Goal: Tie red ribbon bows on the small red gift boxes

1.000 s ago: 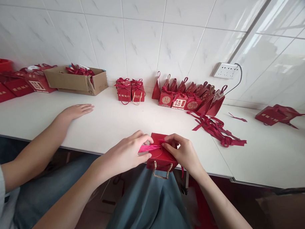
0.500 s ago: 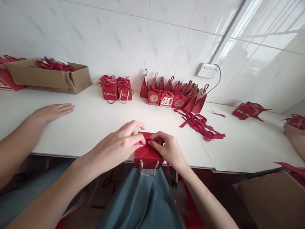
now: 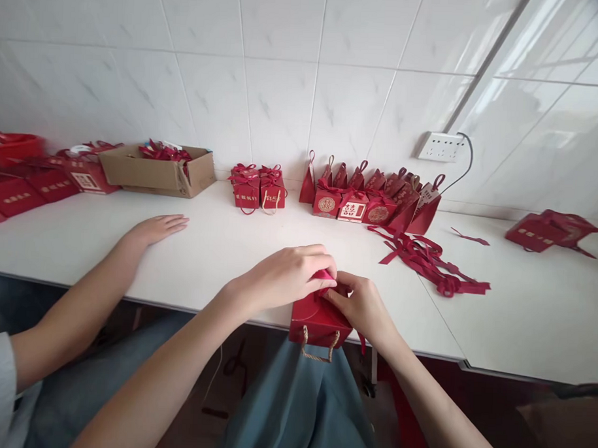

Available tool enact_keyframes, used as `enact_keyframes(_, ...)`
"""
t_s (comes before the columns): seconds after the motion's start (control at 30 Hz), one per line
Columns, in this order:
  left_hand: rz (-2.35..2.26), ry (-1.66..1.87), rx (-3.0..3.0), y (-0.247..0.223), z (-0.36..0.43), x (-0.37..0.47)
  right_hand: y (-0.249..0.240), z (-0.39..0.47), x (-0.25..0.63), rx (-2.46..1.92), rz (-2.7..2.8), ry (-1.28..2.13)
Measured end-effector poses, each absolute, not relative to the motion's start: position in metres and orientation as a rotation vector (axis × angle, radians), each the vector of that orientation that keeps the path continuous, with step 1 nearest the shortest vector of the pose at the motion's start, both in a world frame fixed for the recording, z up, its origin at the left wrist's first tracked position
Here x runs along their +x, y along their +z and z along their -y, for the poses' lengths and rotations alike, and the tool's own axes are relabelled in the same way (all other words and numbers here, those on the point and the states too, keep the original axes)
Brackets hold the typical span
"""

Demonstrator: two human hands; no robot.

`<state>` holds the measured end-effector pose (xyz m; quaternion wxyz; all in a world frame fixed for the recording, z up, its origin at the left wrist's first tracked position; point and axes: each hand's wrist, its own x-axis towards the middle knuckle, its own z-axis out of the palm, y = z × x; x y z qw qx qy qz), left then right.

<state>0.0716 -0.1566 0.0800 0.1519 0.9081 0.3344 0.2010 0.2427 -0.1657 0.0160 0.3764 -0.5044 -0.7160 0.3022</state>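
A red gift box (image 3: 309, 319) with a twisted rope handle (image 3: 318, 357) sits at the table's front edge, its handle hanging over the side. Above its lid my left hand (image 3: 290, 273) pinches a bright red ribbon (image 3: 323, 275). My right hand (image 3: 363, 306) is closed against the lid from the right, thumb and fingers together at the ribbon's base. The ribbon's lower part is mostly hidden by my fingers. A ribbon end dangles by the box's right side.
A co-worker's hand (image 3: 157, 229) rests flat on the white table (image 3: 219, 260) to the left. Along the wall stand a cardboard carton (image 3: 148, 178), two small red boxes (image 3: 258, 193) and several more boxes (image 3: 351, 209). Loose ribbons (image 3: 425, 258) lie right. A power strip (image 3: 441, 147) is wall-mounted.
The view has swung left. My left hand has drawn the ribbon up from the lid, its fingers now folded over it. My right hand stays at the lid.
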Motion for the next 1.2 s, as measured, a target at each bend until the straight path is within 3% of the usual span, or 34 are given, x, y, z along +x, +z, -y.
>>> enact_keyframes(0.37,-1.040,0.720,2.039,0.043,0.120,0.073,0.020,0.168,0.243,-1.051,1.903,0.777)
enact_keyframes(0.67,-1.173,0.963,2.168,0.019,0.141,0.067,0.015,0.171,0.245,-1.132,1.772,0.796)
enact_keyframes(1.2,-1.277,0.939,2.086,0.015,0.173,0.078,0.020,0.178,0.248,-1.222,1.741,0.795)
